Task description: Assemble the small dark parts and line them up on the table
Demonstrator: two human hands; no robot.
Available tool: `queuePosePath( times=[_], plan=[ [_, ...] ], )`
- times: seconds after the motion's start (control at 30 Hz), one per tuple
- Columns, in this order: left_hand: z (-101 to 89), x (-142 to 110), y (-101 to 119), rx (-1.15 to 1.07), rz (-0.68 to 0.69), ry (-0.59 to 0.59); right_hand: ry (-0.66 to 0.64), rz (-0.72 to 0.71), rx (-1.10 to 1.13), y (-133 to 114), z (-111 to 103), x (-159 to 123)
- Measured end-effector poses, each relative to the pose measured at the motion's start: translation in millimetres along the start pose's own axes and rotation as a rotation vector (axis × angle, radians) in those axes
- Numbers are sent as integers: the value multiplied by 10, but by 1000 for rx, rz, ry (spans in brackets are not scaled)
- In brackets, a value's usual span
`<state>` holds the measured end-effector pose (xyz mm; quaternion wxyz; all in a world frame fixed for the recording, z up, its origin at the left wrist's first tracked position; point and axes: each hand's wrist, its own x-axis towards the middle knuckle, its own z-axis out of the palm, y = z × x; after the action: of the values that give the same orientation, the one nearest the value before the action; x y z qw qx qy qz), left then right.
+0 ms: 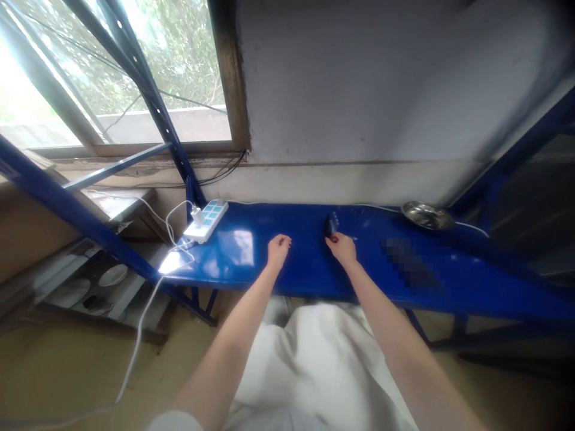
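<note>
– Glossy blue table [305, 266] before you, pale wall [359, 96] behind. Where are your hands?

– Both right of the white rectangular power strip [207, 221]. Your left hand [279, 251] is loosely curled; whether around anything, I can't tell. Your right hand [342, 248], farther from the strip, pinches a small black-and-clear object [332, 224].

– Past your hands?

– Round shiny metal dish [429, 216], farthest right of the strip.

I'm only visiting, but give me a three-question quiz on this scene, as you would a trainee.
1. Which hand is closest to the small dark object, left or right?
2. True or false: a white plug sits on the power strip.
3. Where on the blue table is the shiny metal dish?
A) between the hands
B) near the wall-side edge, to the right
C) at the left end

Key: 1. the right hand; 2. true; 3. B
</note>
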<state>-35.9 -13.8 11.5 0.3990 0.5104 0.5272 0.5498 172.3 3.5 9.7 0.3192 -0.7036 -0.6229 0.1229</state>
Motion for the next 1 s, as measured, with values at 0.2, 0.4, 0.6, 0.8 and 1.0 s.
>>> queuePosePath(
  times=[0.2,0.4,0.6,0.8,1.0],
  plan=[
    [5,10,-19,-3,-2,6,-25,14,-6,-6,6,-10],
    [3,5,-12,-2,7,9,-128,89,-54,54,-93,79],
    [2,-2,-2,5,-9,7,-66,150,-74,140,-145,63],
    [7,1,-4,7,0,9,26,131,-50,182,-80,-2],
    [11,-12,-5,87,27,-15,153,82,6,238,24,-75]
  ],
)
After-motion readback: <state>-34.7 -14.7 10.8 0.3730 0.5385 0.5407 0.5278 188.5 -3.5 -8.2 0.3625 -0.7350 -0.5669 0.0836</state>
